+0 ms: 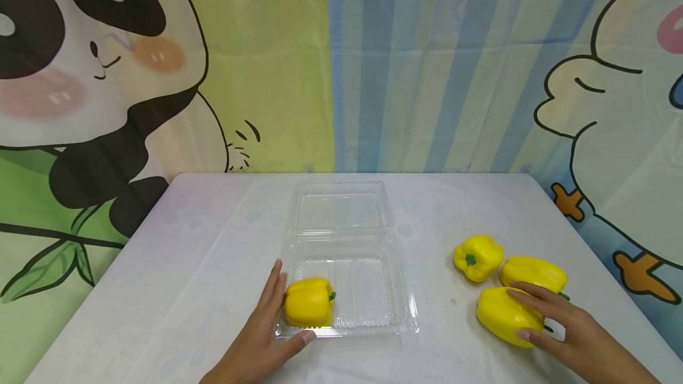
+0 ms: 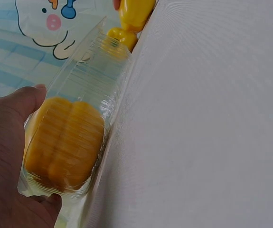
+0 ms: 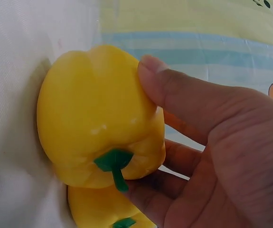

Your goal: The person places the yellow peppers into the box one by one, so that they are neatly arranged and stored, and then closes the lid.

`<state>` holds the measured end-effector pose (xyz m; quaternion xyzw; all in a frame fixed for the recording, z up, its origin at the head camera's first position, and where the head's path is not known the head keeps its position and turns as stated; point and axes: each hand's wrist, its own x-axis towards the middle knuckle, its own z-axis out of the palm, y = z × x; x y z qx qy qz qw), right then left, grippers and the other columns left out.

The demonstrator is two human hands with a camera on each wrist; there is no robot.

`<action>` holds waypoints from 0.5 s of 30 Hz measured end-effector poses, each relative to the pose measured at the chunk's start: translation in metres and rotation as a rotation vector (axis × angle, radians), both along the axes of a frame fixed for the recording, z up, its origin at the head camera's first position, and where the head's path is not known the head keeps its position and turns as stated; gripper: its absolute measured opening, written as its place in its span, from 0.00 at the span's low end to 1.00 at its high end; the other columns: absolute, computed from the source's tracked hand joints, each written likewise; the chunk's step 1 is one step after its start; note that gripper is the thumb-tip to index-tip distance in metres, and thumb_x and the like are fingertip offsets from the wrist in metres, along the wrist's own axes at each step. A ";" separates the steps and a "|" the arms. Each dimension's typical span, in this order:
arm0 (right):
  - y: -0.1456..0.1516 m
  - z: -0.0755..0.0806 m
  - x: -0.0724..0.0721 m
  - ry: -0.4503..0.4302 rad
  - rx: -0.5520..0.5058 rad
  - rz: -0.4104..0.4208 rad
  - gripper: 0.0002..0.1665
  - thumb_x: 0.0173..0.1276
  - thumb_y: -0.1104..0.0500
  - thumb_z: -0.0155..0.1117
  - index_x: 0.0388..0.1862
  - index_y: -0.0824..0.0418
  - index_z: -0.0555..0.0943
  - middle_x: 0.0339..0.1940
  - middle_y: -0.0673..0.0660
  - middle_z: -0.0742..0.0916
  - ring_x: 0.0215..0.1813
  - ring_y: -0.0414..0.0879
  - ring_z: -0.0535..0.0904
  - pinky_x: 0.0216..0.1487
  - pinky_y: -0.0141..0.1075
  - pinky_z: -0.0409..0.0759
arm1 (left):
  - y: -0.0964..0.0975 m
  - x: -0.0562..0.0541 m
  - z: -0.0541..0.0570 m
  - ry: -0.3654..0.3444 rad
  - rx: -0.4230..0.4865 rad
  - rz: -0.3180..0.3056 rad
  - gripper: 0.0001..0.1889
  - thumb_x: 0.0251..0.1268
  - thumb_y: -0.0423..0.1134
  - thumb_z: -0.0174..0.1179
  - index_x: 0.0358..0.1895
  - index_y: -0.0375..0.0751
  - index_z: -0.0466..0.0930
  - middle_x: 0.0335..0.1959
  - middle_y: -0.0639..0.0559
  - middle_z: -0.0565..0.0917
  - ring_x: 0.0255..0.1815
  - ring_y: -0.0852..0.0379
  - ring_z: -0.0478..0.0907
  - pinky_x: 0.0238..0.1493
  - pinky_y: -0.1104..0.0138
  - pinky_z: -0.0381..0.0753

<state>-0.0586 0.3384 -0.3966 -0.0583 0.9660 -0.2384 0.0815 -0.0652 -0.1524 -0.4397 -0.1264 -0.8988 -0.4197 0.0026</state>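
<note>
- The right hand (image 1: 573, 328) is gripping the front pepper (image 1: 507, 316) on the white table (image 1: 437, 342), its thumb and fingers bending around it.
- The left hand (image 1: 259, 332) is touching the clear box (image 1: 368, 289) with straight fingers, not grabbing.
- One boxed pepper (image 1: 306, 304) is sitting in the near left corner.
- A round pepper (image 1: 480, 258) and a long pepper (image 1: 536, 271) are waiting behind.
- I think a pick-up is starting; the next move is probably needing a snug hold and a lift toward the box's bare side.
</note>
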 end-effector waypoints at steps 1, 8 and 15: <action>0.000 0.000 0.000 0.001 -0.003 0.002 0.41 0.58 0.46 0.73 0.66 0.63 0.74 0.65 0.72 0.72 0.60 0.70 0.70 0.48 0.59 0.78 | 0.000 0.000 0.000 -0.003 0.003 0.000 0.58 0.52 0.62 0.68 0.77 0.36 0.45 0.79 0.65 0.34 0.77 0.49 0.46 0.66 0.48 0.56; 0.001 0.003 0.001 0.065 -0.003 0.024 0.40 0.55 0.48 0.75 0.64 0.62 0.76 0.64 0.68 0.75 0.60 0.68 0.71 0.48 0.55 0.79 | 0.000 0.000 0.000 0.017 0.001 -0.004 0.57 0.53 0.62 0.68 0.77 0.34 0.46 0.80 0.59 0.36 0.77 0.49 0.47 0.66 0.48 0.57; -0.001 0.005 0.002 0.135 -0.001 0.046 0.40 0.54 0.48 0.76 0.63 0.62 0.77 0.63 0.68 0.76 0.60 0.67 0.72 0.48 0.56 0.79 | 0.000 0.001 0.000 0.032 0.001 -0.007 0.57 0.53 0.62 0.68 0.77 0.34 0.46 0.80 0.59 0.36 0.76 0.49 0.47 0.66 0.48 0.57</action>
